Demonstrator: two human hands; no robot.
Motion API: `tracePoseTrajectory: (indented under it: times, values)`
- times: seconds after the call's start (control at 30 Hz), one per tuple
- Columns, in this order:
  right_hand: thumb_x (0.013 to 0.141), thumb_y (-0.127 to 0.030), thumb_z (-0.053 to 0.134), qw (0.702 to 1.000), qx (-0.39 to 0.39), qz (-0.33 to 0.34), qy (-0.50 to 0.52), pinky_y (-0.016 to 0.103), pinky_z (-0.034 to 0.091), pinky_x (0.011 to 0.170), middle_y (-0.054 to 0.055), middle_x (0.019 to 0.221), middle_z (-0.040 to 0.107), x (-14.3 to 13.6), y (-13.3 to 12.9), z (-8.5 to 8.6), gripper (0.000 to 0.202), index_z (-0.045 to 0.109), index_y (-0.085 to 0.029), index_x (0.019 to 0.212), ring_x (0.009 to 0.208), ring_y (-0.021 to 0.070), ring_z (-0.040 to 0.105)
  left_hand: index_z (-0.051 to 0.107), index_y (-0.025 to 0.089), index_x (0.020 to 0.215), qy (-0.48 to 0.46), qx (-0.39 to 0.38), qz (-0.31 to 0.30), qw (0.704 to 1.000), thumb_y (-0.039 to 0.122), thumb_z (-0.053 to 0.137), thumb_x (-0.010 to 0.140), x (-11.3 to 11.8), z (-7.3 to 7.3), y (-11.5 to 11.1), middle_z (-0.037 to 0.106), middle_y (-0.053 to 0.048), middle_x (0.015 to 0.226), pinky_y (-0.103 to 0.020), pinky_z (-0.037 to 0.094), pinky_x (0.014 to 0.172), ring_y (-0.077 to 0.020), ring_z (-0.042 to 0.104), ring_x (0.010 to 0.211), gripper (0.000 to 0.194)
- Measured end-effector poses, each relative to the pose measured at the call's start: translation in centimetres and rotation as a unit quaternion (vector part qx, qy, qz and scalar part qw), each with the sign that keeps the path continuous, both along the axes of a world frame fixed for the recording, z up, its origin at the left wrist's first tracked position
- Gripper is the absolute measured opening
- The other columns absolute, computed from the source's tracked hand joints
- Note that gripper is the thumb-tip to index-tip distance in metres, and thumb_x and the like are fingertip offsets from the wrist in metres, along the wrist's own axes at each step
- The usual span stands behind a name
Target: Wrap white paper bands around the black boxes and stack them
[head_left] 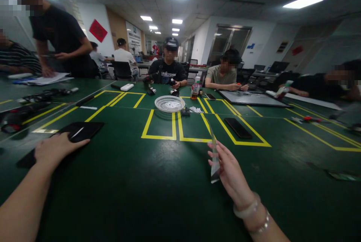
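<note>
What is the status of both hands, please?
Left hand over flat black object. Right hand holding thin clear strip over green table. White basket farther ahead, apart from both hands.

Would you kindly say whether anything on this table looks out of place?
One oddity: crumpled white material, perhaps tissue, lies right of the white basket, looking like litter. I see no spill; whether the clear strip in the right hand is damaged, I cannot tell.
</note>
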State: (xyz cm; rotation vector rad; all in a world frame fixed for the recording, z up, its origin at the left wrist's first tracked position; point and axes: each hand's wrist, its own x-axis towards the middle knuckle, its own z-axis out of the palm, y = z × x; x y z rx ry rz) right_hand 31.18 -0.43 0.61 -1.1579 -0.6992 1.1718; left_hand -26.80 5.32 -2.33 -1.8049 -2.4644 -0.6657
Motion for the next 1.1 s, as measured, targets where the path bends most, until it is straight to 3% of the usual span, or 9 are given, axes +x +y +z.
tracePoseTrajectory:
  times: [0.1,0.23,0.33,0.5,0.63,0.83,0.93,1.03,1.1]
  values:
    - [0.078,-0.037,0.075,1.0,-0.003,0.004,-0.003,0.025,0.061,0.063,0.003,0.117,0.072,0.1,0.1,-0.3,0.043,0.064,-0.026,0.118,0.092,0.0186,0.07,0.06,0.0,0.123,0.032,-0.05,-0.015,0.998,0.081,0.056,0.072,4.2,1.6,0.4,0.063,-0.021,0.105,-0.055,0.046,0.079,-0.0488,0.058,0.101,0.096]
    - [0.08,-0.037,0.073,1.0,-0.001,0.008,-0.012,0.027,0.062,0.067,0.004,0.119,0.071,0.2,0.1,-0.3,0.043,0.062,-0.027,0.12,0.099,0.0208,0.07,0.057,0.006,0.132,0.098,-0.021,-0.235,0.967,0.069,0.064,0.076,12.6,3.3,0.2,0.056,-0.02,0.129,-0.058,0.035,0.105,-0.0407,0.052,0.117,0.084]
    - [0.082,-0.038,0.073,1.0,-0.002,0.014,-0.002,0.027,0.062,0.07,0.003,0.122,0.07,0.3,0.0,-0.2,0.043,0.061,-0.028,0.121,0.104,0.0206,0.069,0.057,0.018,0.134,0.098,0.004,-0.371,0.924,0.062,0.075,0.072,18.7,3.4,-1.2,0.055,-0.012,0.134,-0.058,0.02,0.116,-0.035,0.048,0.125,0.078]
    - [0.084,-0.041,0.07,0.999,0.018,0.027,-0.031,0.029,0.062,0.076,0.003,0.127,0.067,0.3,0.1,-0.4,0.039,0.063,-0.03,0.121,0.107,0.0218,0.068,0.052,0.022,0.139,0.065,0.007,-0.507,0.86,0.052,0.084,0.069,25.5,2.4,-4.3,0.053,-0.01,0.136,-0.056,0.019,0.119,-0.0316,0.048,0.126,0.082]
    - [0.082,-0.044,0.072,0.997,0.044,0.029,-0.064,0.031,0.062,0.074,0.004,0.13,0.066,0.1,0.3,-0.8,0.043,0.065,-0.03,0.122,0.106,0.023,0.068,0.047,0.022,0.143,0.045,-0.002,-0.546,0.836,0.048,0.086,0.068,27.7,1.4,-5.1,0.05,-0.011,0.138,-0.058,0.018,0.118,-0.0323,0.047,0.128,0.088]
    - [0.087,-0.048,0.066,0.972,0.111,0.09,-0.184,0.037,0.059,0.082,0.008,0.136,0.061,-0.3,0.0,-1.1,0.047,0.062,-0.028,0.129,0.104,0.0229,0.067,0.042,0.022,0.146,0.062,-0.018,-0.554,0.83,0.05,0.087,0.069,28.0,0.8,-5.2,0.043,-0.014,0.146,-0.058,0.026,0.115,-0.0345,0.041,0.133,0.094]
    - [0.093,-0.044,0.058,0.915,0.175,0.154,-0.33,0.043,0.055,0.091,0.01,0.129,0.065,-0.6,-0.4,-1.2,0.043,0.06,-0.024,0.131,0.106,0.024,0.067,0.04,0.019,0.147,0.085,0.06,-0.565,0.818,0.056,0.084,0.071,27.6,0.9,-5.7,0.042,-0.016,0.146,-0.055,0.035,0.111,-0.0359,0.042,0.132,0.094]
    - [0.098,-0.033,0.053,0.828,0.233,0.229,-0.455,0.047,0.047,0.104,0.008,0.135,0.061,-1.0,-1.1,-1.2,0.033,0.061,-0.026,0.129,0.125,0.0244,0.057,0.055,0.019,0.131,0.096,0.183,-0.586,0.783,0.042,0.069,0.09,27.3,1.1,-6.2,0.059,-0.012,0.126,-0.044,0.049,0.095,-0.0296,0.058,0.112,0.049]
    - [0.098,-0.025,0.052,0.769,0.264,0.268,-0.517,0.045,0.047,0.105,0.006,0.136,0.061,-1.2,-1.4,-1.1,0.029,0.064,-0.029,0.124,0.124,0.0229,0.058,0.062,0.02,0.118,0.114,0.227,-0.586,0.769,0.028,0.058,0.097,27.2,1.2,-6.4,0.066,-0.008,0.108,-0.036,0.052,0.081,-0.0233,0.063,0.093,0.024]
